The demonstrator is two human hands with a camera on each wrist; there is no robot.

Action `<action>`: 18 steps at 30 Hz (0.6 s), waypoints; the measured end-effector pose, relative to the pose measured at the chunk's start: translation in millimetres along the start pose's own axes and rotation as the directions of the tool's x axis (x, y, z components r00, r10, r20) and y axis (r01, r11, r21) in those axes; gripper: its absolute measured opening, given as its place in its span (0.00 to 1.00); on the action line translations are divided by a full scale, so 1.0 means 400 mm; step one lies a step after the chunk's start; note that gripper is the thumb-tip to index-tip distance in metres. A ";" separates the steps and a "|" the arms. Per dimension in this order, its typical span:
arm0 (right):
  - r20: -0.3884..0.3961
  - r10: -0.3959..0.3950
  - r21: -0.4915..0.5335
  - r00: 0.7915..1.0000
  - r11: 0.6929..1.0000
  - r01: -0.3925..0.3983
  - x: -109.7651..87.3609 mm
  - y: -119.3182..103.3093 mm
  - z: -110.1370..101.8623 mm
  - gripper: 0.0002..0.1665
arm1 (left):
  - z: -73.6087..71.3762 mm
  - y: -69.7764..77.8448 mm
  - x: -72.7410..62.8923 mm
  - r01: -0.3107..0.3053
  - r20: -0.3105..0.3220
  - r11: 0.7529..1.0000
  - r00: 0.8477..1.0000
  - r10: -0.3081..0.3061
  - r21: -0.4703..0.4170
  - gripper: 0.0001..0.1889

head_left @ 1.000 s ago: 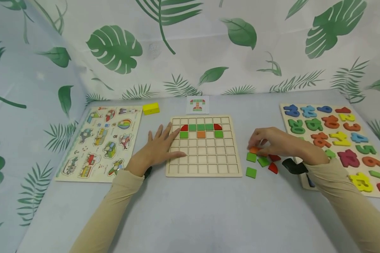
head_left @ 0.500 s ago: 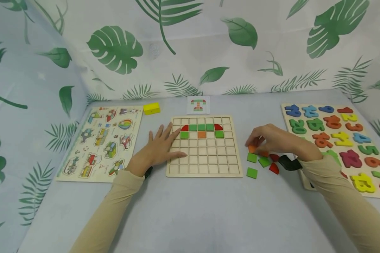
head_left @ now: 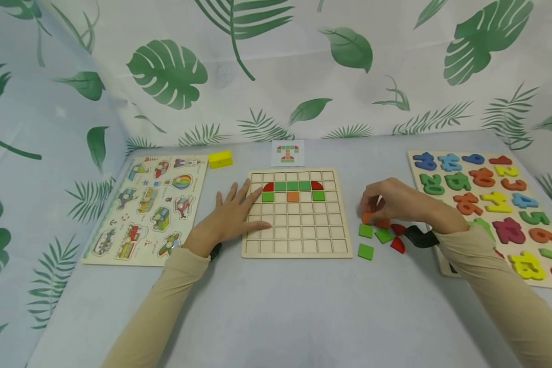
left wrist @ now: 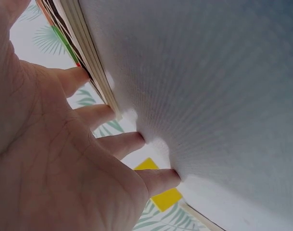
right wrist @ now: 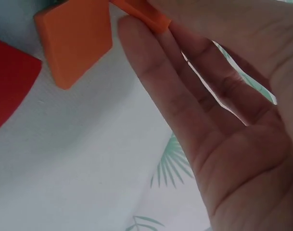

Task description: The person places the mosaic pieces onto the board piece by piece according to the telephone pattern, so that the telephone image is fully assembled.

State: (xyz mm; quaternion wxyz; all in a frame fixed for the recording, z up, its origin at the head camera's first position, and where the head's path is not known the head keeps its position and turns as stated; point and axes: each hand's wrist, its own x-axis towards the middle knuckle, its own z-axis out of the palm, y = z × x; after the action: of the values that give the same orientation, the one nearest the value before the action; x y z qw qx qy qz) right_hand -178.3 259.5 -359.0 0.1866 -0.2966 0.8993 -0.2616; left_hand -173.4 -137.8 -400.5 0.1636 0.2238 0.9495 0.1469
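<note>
My left hand (head_left: 227,217) lies with spread fingers on the left edge of a wooden grid board (head_left: 296,238). On the board sit red quarter-round, green and orange square tiles in a pattern. Right of the board, my right hand (head_left: 391,200) pinches an orange square tile (right wrist: 145,13) between thumb and fingers. A second orange tile (right wrist: 76,41) lies beside the fingers, apart from them in the right wrist view. Around it are loose green tiles (head_left: 365,251) and red quarter-round tiles (head_left: 397,245).
A pattern card (head_left: 288,153) lies behind the board. A yellow block (head_left: 220,159) stands back left. At left is a picture puzzle board (head_left: 138,209); at right, a number puzzle board (head_left: 483,240), partly under the right forearm. Leaf-printed cloth hangs behind.
My right hand has shifted and risen slightly over the loose tiles, and its fingers have closed on an orange tile. The left hand has stayed in place on the board.
</note>
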 end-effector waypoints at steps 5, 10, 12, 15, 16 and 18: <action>0.011 -0.031 0.009 0.999 0.999 0.031 -0.003 -0.002 -0.008 0.13 | 0.001 0.001 0.004 0.002 0.000 1.000 1.000 -0.002 0.000 0.51; -0.015 -0.082 0.013 0.996 0.996 0.083 0.005 -0.014 -0.019 0.12 | 0.001 0.002 0.004 0.002 0.000 1.000 1.000 -0.002 -0.004 0.51; -0.040 -0.109 0.025 0.993 0.994 0.110 0.017 -0.024 -0.021 0.11 | 0.001 0.001 0.003 0.004 0.002 1.000 1.000 -0.004 -0.001 0.51; -0.084 -0.121 0.054 0.989 0.991 0.126 0.039 -0.050 -0.022 0.10 | 0.000 0.002 0.001 0.005 0.002 1.000 1.000 -0.005 -0.004 0.51; -0.097 -0.116 0.067 0.988 0.990 0.123 0.047 -0.060 -0.023 0.10 | -0.001 0.002 0.001 0.004 0.001 1.000 1.000 -0.004 -0.004 0.51; -0.122 -0.112 0.089 0.986 0.988 0.124 0.062 -0.079 -0.023 0.09 | -0.001 0.004 0.000 -0.002 -0.005 1.000 1.000 0.002 -0.007 0.51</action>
State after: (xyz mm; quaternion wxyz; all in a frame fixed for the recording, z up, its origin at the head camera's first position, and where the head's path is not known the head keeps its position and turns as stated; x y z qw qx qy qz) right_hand -187.8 225.1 -337.8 0.1320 -0.3243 0.8758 -0.3324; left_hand -172.7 -136.4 -399.6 0.1621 0.2237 0.9491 0.1511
